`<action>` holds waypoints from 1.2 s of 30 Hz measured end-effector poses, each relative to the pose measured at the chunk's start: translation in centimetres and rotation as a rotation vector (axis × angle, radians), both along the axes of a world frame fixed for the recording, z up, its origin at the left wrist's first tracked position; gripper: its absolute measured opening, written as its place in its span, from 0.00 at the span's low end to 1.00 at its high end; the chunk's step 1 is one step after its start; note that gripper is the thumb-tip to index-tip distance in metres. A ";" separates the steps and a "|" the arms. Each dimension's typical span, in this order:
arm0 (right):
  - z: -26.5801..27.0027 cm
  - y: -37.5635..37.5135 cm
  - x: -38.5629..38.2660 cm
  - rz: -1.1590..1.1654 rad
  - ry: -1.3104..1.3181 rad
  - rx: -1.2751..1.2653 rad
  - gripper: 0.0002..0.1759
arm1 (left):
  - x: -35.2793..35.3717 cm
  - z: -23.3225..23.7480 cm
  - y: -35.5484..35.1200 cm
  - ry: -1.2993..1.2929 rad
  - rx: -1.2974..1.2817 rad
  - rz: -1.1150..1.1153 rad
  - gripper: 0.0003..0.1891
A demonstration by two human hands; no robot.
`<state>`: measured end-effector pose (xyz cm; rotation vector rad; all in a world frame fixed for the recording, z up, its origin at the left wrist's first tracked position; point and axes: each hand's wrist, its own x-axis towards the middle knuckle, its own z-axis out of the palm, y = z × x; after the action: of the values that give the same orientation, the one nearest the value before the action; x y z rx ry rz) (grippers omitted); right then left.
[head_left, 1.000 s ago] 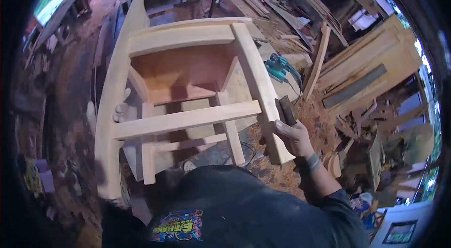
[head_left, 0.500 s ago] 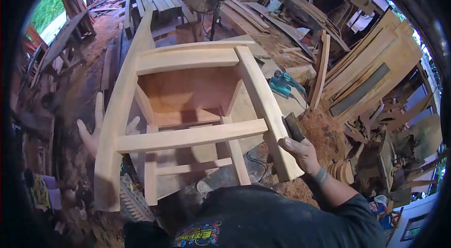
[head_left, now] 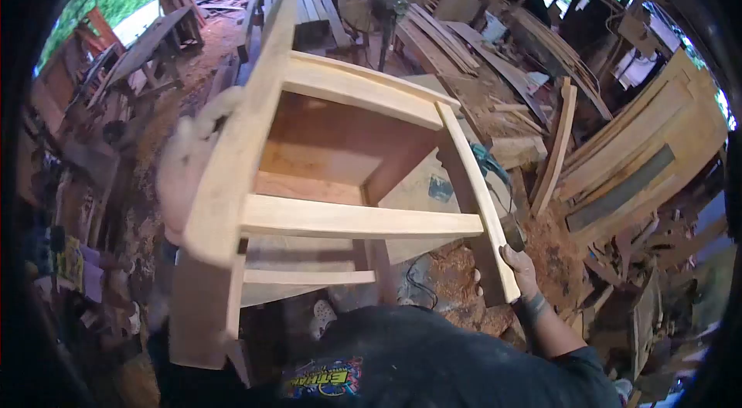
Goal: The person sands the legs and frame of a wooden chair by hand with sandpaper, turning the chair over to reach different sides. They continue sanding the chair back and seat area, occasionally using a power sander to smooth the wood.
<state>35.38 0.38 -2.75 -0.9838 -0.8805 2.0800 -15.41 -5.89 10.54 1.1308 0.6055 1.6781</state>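
Note:
An unfinished wooden chair (head_left: 363, 220) is tilted in front of me, its pale rails and legs facing up towards me and a reddish-brown panel inside. My right hand (head_left: 522, 273) is closed round the end of its right leg (head_left: 479, 184), thumb on top and fingers underneath. Beside the left leg (head_left: 232, 176), on its outer side, is my left hand (head_left: 184, 168), smeared by motion and partly covered by the wood. Behind the right leg shows part of a teal power sander (head_left: 487, 159).
A board surface (head_left: 406, 195) lies under the chair. Beyond it stands a round fan (head_left: 379, 2). Large planks (head_left: 634, 153) lean on the right, and offcuts and sawdust (head_left: 456, 277) cover the ground. A slatted stack of boards (head_left: 309, 2) lies at the back.
The chair has turned and tilted, its right leg end swinging lower right with my right hand. My left hand, spread behind the left leg before, has come up along its outer side.

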 end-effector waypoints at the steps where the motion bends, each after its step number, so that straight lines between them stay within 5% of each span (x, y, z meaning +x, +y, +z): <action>1: -0.6 0.5 1.3 0.007 0.041 0.001 0.38 | 1.2 0.8 0.4 0.274 -0.008 0.127 0.36; 6: -5.1 2.5 6.5 0.067 0.115 -0.037 0.38 | -2.3 0.1 5.6 0.468 -0.253 0.474 0.31; 8: -5.9 2.7 7.8 0.068 0.101 0.010 0.38 | -10.5 -4.9 9.6 1.335 -0.199 0.875 0.34; 10: -6.5 2.6 8.3 0.075 0.095 0.049 0.38 | -14.9 -11.6 12.6 1.081 -0.191 0.668 0.35; 11: -6.4 2.8 8.3 0.072 0.103 0.074 0.38 | -14.3 -15.5 14.1 0.720 -0.158 0.619 0.31; 13: -6.8 3.4 9.0 0.063 0.116 0.080 0.36 | -8.9 -16.1 14.8 0.484 -0.233 0.511 0.28; 16: -8.2 3.9 9.8 0.061 0.129 0.063 0.36 | -4.5 -10.0 12.4 0.877 -0.228 0.554 0.27; 18: -9.0 4.3 10.1 0.081 0.134 0.074 0.36 | -7.7 -13.8 16.7 1.167 0.296 0.764 0.25; 22: -11.1 4.7 11.6 0.015 0.189 0.023 0.35 | -4.1 -10.3 18.7 1.299 0.372 0.759 0.21; 26: -9.2 4.1 11.6 -0.036 0.008 -0.067 0.32 | 2.5 -5.9 19.4 1.003 0.209 0.627 0.23; 29: -8.5 4.2 12.6 0.053 -0.329 0.011 0.33 | 1.3 -7.8 22.6 1.276 0.238 0.697 0.25; 31: -6.6 2.5 10.9 0.103 -0.501 0.141 0.34 | 0.0 -9.8 23.6 1.351 0.233 0.553 0.23; 34: -8.2 1.6 10.0 0.016 -0.337 0.238 0.29 | 0.3 -9.4 20.7 1.242 0.212 0.342 0.22; 36: -7.8 2.1 9.7 0.069 -0.443 0.269 0.34 | 1.8 -6.9 17.8 1.273 0.097 0.468 0.27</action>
<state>45.05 2.46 -10.60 -1.3002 -1.3932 1.7604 -13.59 11.89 3.64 2.2251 1.6703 1.1500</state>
